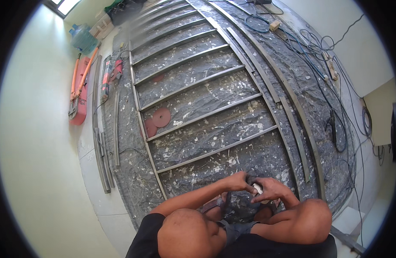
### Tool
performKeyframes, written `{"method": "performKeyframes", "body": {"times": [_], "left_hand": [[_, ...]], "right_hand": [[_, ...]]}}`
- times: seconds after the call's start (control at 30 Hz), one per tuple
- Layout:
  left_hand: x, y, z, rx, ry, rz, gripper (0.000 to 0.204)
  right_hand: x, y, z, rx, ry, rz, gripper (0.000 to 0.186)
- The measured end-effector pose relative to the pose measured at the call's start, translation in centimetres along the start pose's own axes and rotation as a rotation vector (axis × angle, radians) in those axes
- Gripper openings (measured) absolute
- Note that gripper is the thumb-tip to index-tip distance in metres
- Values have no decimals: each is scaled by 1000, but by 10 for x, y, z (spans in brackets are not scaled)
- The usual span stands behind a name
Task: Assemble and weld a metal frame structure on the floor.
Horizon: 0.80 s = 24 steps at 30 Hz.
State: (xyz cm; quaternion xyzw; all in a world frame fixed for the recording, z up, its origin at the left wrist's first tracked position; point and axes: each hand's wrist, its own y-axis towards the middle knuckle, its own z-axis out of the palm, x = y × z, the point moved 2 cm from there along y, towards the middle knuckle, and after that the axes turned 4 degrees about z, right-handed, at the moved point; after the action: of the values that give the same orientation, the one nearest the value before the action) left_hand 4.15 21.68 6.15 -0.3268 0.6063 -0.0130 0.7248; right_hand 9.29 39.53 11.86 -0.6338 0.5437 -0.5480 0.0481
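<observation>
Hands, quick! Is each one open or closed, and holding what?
Left hand: bent, right by a small white thing; whether it grips can't be told.
Right hand: curled closed, holding that small white thing.

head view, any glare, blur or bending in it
Head view: glare whitens the window at upper left; a hazy smear blurs the far left end of the metal frame, whose rails look bowed; the picture's rim falls to black; the small white item at the hands is hard to make out.

The right hand (271, 188) holds a white object (258, 188) beside the left hand (239, 182)
</observation>
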Motion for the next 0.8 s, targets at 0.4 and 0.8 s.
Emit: {"method": "performKeyframes", "body": {"times": [0.4,0.8], "left_hand": [[-17,-66,-193,-919,-596,233,39],[53,-46,-107,-844,681,66,50]], "right_hand": [[-88,-60,-10,-62,319,268,31],[-161,-94,5,-565,247,622,31]]}}
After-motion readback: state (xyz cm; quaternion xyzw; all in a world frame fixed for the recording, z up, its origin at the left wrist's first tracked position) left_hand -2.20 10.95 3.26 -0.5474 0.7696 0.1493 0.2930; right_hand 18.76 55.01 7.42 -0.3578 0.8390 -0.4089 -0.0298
